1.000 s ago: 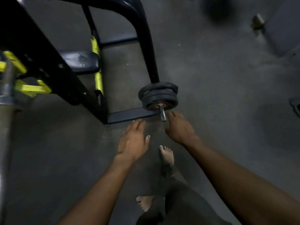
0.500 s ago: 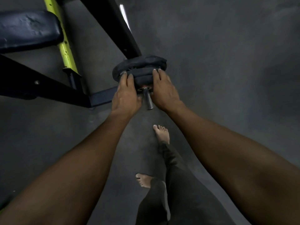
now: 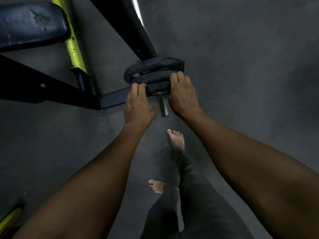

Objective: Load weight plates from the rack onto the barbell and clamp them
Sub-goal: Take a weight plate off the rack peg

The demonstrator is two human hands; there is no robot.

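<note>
A stack of round black rubber-coated weight plates (image 3: 153,73) sat on a short steel storage peg (image 3: 162,105) jutting from the black steel rack frame (image 3: 131,31), low above the grey floor (image 3: 241,83). The left hand (image 3: 138,104) and the right hand (image 3: 183,95) each had their grip closed on the rim of the nearest plate, on opposite sides, fingers hooked over the edge; the bare end of the peg stuck out between the two grips. The plates behind the grip lay slightly askew, one tilted against the next. Such a plate was probably dense, rigid and heavy for its size, and the matt rubber rim should give decent friction. Holding it at opposite edges looked the sound choice, since it would let the plate slide straight off the peg without binding. The person's bare feet stood below the grip, so a dropped plate would be a hazard.
</note>
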